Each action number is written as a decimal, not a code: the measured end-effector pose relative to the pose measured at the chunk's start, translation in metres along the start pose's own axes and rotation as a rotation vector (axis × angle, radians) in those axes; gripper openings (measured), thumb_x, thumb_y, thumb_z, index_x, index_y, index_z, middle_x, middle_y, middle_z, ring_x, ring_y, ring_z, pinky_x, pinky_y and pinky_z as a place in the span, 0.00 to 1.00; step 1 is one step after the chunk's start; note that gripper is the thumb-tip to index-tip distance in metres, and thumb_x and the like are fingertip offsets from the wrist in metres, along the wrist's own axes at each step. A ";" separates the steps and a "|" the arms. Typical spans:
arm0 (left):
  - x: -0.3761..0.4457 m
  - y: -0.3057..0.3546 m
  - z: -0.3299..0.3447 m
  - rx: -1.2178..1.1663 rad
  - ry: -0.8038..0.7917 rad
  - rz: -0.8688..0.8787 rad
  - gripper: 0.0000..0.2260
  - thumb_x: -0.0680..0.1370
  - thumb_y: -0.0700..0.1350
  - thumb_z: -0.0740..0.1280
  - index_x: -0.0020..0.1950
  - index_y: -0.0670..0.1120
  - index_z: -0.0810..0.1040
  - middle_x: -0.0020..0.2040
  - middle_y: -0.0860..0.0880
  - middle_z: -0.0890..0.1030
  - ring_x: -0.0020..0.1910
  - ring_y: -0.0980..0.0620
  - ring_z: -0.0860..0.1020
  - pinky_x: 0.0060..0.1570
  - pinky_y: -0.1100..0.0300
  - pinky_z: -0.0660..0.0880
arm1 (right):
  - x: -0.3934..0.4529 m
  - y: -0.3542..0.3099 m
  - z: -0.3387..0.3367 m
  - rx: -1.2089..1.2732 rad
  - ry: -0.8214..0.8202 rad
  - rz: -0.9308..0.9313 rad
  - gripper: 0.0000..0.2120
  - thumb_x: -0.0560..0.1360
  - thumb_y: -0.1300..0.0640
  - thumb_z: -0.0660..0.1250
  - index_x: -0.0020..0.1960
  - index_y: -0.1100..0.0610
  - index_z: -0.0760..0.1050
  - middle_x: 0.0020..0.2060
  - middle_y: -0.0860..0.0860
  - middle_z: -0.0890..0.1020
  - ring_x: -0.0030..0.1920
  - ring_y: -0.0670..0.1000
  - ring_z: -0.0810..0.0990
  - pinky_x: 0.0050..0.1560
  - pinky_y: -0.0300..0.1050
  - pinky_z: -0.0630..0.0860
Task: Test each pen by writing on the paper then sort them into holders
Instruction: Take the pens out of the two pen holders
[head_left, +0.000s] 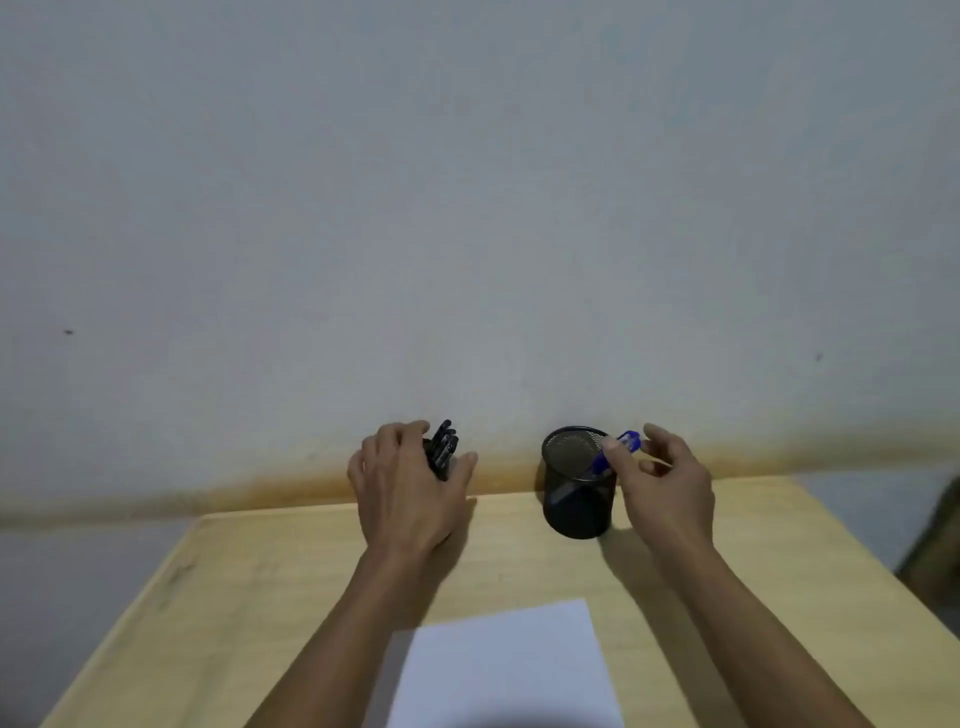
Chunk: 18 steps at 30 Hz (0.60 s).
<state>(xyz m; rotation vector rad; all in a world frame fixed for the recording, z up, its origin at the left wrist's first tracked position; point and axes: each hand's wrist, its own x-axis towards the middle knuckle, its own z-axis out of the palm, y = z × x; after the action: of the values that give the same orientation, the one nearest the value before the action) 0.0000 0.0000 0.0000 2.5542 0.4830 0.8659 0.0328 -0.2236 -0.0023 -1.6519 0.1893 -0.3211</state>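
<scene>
Wooden desk (519, 566) against plain wall, paper (498, 670) near. Right hand (665, 483) pinching blue pen (615, 452), tip entering mesh holder (574, 499); left hand (405, 483) gripping holder with black pens (442, 448). Advising: steadying, lowering pen before releasing.

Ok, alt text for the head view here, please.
The right hand pinches a blue pen angled into a black mesh holder, while the left hand wraps a second holder of dark pens. Both stand on a wooden table, a blank paper nearer the camera.
</scene>
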 end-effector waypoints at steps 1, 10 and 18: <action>0.003 0.003 0.004 0.018 0.001 -0.006 0.25 0.72 0.62 0.69 0.63 0.50 0.77 0.59 0.49 0.77 0.62 0.46 0.71 0.67 0.48 0.61 | 0.003 0.001 0.004 0.035 0.013 0.003 0.21 0.75 0.51 0.76 0.66 0.51 0.77 0.53 0.52 0.81 0.49 0.48 0.79 0.48 0.35 0.73; 0.005 0.006 0.023 0.120 0.084 -0.034 0.12 0.75 0.57 0.68 0.53 0.51 0.80 0.54 0.50 0.77 0.57 0.47 0.72 0.67 0.46 0.61 | 0.016 0.029 0.027 0.072 0.077 0.011 0.10 0.74 0.49 0.76 0.51 0.54 0.83 0.55 0.52 0.84 0.52 0.50 0.83 0.51 0.38 0.78; -0.004 -0.014 0.026 0.048 0.140 0.019 0.13 0.76 0.60 0.64 0.47 0.53 0.83 0.49 0.52 0.80 0.53 0.48 0.73 0.66 0.43 0.61 | 0.001 0.034 0.035 -0.017 -0.006 -0.193 0.03 0.82 0.47 0.65 0.51 0.44 0.75 0.66 0.44 0.70 0.69 0.49 0.70 0.70 0.56 0.72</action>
<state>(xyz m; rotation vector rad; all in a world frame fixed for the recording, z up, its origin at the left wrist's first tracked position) 0.0108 0.0032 -0.0274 2.5564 0.5284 1.0568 0.0475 -0.1942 -0.0386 -1.6909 0.0275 -0.4612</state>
